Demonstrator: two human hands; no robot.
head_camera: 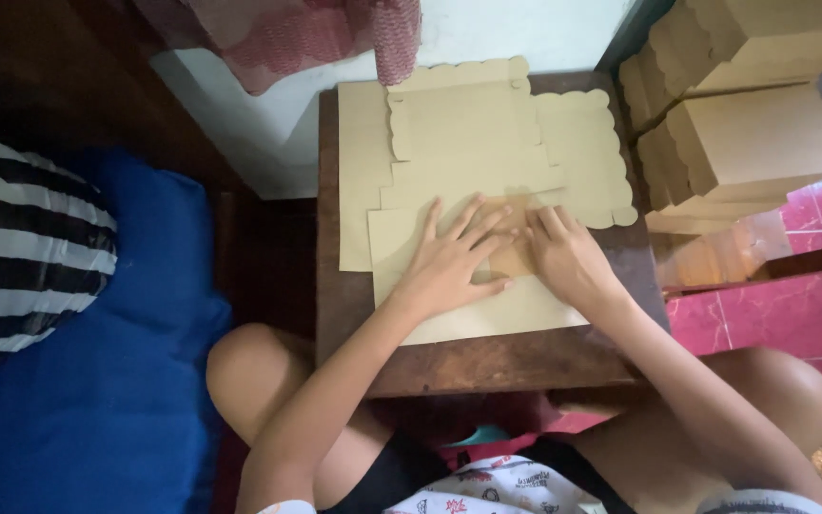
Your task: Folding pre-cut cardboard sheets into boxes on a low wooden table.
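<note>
Both hands flat on a tan cardboard box blank (473, 319) lying unfolded on a small dark wooden table (449, 366). Left hand (454, 257) fingers spread wide, palm pressing down on the sheet. Right hand (568, 257) just beside it, fingers close together, pushing down a darker folded flap (518, 255) between the two hands. No pinching, just flat pressure. More scallop-edged blanks (487, 124) stacked further back on the table. Pile of folded-up boxes (753, 133) off to the right, blue cushion (135, 381) on the left.
</note>
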